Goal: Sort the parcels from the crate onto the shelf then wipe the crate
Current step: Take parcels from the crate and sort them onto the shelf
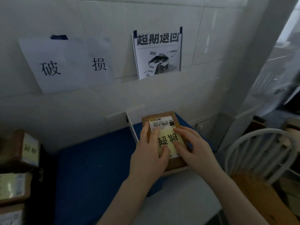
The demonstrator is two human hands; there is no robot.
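Observation:
A brown cardboard parcel with a barcode label and a yellow note lies flat on the blue shelf surface, right of a white divider. My left hand lies flat on the parcel's left half, fingers straight, thumb across the note. On the right half rests my right hand, fingers straight and pointing left over the note. Both hands press on the parcel's top. The crate is not in view.
Two paper signs are taped to the white tiled wall: a handwritten one at left and a printed one above the parcel. Other parcels are stacked at the left edge. A white chair back stands at right.

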